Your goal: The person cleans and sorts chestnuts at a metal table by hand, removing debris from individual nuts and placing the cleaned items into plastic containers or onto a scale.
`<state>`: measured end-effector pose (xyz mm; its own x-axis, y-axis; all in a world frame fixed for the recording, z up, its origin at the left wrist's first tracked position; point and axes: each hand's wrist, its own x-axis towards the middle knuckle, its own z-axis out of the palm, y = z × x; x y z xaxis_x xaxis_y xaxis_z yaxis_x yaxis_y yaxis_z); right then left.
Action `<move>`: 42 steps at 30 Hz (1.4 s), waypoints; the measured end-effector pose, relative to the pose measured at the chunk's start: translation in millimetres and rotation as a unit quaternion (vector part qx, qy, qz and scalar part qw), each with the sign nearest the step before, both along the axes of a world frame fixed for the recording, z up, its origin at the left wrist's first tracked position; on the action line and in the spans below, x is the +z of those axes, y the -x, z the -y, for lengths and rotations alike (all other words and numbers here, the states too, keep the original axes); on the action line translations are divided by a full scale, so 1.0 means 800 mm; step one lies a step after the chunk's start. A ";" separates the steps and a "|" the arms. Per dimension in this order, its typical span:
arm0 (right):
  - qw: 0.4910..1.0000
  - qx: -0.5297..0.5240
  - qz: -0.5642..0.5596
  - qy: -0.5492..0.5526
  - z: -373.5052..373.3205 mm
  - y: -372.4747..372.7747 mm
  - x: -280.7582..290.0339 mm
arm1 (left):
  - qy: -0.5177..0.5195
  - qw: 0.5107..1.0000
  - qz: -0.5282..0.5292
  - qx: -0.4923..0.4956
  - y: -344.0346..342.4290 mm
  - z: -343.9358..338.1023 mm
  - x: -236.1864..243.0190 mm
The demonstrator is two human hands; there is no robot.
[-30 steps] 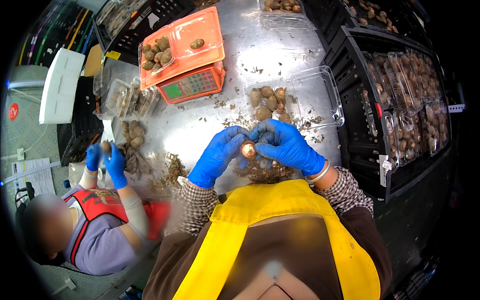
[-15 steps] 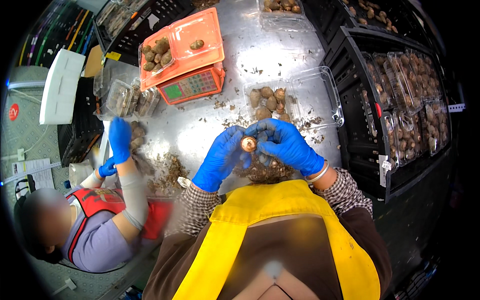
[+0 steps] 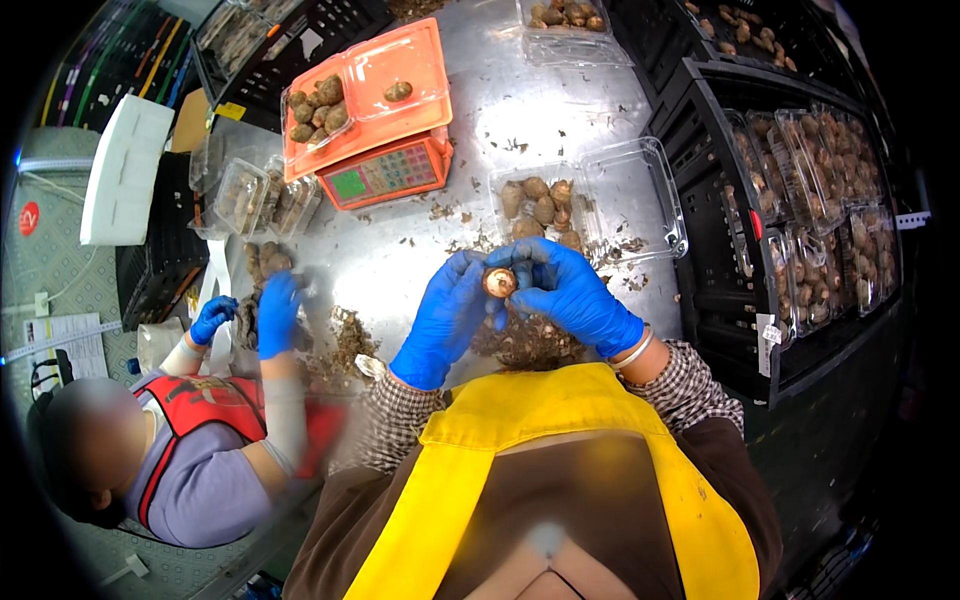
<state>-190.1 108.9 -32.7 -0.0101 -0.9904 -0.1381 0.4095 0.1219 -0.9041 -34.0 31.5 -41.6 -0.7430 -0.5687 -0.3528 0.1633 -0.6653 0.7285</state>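
In the middle of the head view, my blue-gloved left hand [image 3: 440,310] and right hand [image 3: 565,300] are both closed round one small brown corm [image 3: 500,283], its pale end facing up. Beneath them lies a heap of dark peelings [image 3: 525,350] on the steel table [image 3: 600,100]. Just beyond my hands stands an open clear clamshell box [image 3: 630,190] holding brown corms [image 3: 540,205] in its left half. Some of my fingertips are hidden behind the corm and each other.
An orange scale [image 3: 385,170] with corms on top is back left, near clear boxes [image 3: 240,200] and a loose pile [image 3: 265,260]. Black crates [image 3: 710,230] of packed boxes line the right. A co-worker [image 3: 190,460] in a red apron works at left with gloved hands [image 3: 280,315].
My hands have stayed nearly in place, turning the corm slightly. The co-worker's right hand rose toward the loose pile, then came down and right; their left hand shifted to the right.
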 end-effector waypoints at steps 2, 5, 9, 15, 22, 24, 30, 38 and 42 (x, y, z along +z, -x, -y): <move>0.999 0.002 0.040 0.000 0.001 0.000 0.002 | -0.017 1.000 -0.001 0.013 0.002 -0.001 0.003; 0.999 -0.002 0.048 -0.003 0.002 -0.001 0.013 | -0.010 1.000 -0.003 0.025 0.007 -0.004 0.007; 0.998 0.009 0.062 0.000 0.003 -0.002 0.012 | -0.009 1.000 -0.021 0.019 0.004 -0.001 0.006; 0.999 0.003 0.046 -0.001 0.003 -0.003 0.016 | -0.010 0.999 -0.021 0.032 0.007 -0.006 0.006; 0.999 0.004 0.031 -0.020 0.003 0.002 0.025 | -0.006 0.999 -0.033 0.003 0.008 -0.005 0.004; 0.999 0.005 0.033 -0.013 0.002 0.002 0.018 | -0.007 1.000 -0.025 0.013 0.009 -0.007 0.008; 0.998 0.006 0.054 -0.017 0.001 0.004 0.013 | -0.024 1.000 -0.007 0.013 0.008 -0.010 0.006; 0.999 0.006 0.037 -0.035 0.005 0.003 0.015 | -0.040 0.999 -0.015 0.016 0.010 -0.010 0.008; 0.999 0.012 0.022 -0.020 0.003 0.007 0.009 | -0.078 0.997 -0.011 0.024 0.011 -0.011 0.008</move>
